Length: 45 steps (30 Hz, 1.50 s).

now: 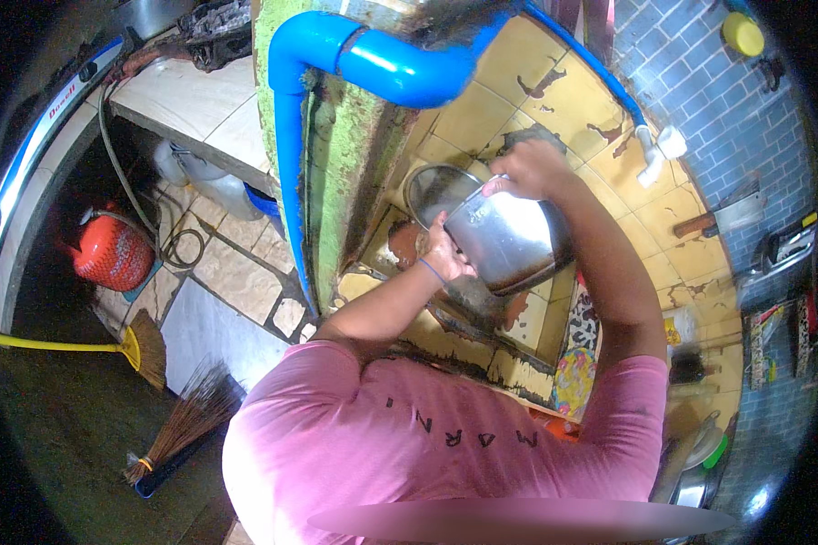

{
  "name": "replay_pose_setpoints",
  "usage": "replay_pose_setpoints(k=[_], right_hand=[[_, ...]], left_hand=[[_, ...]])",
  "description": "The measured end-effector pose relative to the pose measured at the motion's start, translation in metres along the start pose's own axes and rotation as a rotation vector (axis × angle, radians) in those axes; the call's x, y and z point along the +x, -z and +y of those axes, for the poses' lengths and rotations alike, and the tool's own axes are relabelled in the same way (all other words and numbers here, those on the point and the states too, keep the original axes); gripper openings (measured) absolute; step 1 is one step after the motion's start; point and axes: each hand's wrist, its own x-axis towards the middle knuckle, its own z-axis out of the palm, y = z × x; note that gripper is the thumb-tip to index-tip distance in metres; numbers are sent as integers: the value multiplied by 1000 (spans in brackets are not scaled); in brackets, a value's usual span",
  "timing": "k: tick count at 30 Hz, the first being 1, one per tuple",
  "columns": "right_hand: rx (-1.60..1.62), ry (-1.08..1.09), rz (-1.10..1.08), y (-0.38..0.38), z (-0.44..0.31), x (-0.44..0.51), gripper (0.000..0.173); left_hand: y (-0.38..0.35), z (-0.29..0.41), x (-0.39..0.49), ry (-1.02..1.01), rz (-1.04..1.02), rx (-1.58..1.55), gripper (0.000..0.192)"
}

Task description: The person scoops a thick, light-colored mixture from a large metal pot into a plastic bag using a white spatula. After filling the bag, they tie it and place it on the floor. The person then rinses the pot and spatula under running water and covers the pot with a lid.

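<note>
A large shiny metal pot (508, 235) is tipped on its side over a tiled sink (443, 334), its scorched base toward the lower right. My right hand (528, 170) grips the pot at the upper part of its rim, thumb on the metal. Against the pot's lower left side rests my left hand (448, 252), wet, palm turned up and fingers along the wall near the rim. A blue band circles the left wrist. Behind the left fingers lies a round metal vessel or lid (440, 187), partly covered by the pot. The pot's inside is hidden.
A thick blue pipe (409, 68) bends close above the sink's left side. A white faucet (654, 153) juts from the right. Knives (736, 214) hang on the blue-tiled wall. On the left are a red gas cylinder (114, 248), a yellow-handled broom (136, 351) and a stick broom (191, 415).
</note>
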Motion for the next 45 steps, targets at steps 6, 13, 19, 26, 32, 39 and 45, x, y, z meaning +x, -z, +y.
replay_pose_setpoints(k=[6, 13, 19, 26, 32, 39, 45], right_hand=[[-78, 24, -85, 16, 1, 18, 59], [-87, 19, -72, 16, 7, 35, 55], [-97, 29, -88, 22, -6, 51, 51], [-148, 91, -172, 31, -21, 58, 46], [-126, 186, -90, 14, -21, 36, 39], [-70, 312, 684, -56, -9, -99, 25], [-33, -91, 900, -161, -70, -208, 20]], left_hand=[[-16, -6, 5, 90, -14, -77, 86], [-23, -8, 13, 40, -57, -159, 87], [-26, -16, 19, 78, -31, -251, 88], [-23, -27, 24, 38, -185, -329, 93], [-12, -44, 20, 98, -186, -338, 85], [12, -30, 12, 110, -187, -45, 50], [2, -42, 2, -328, -147, 547, 60]])
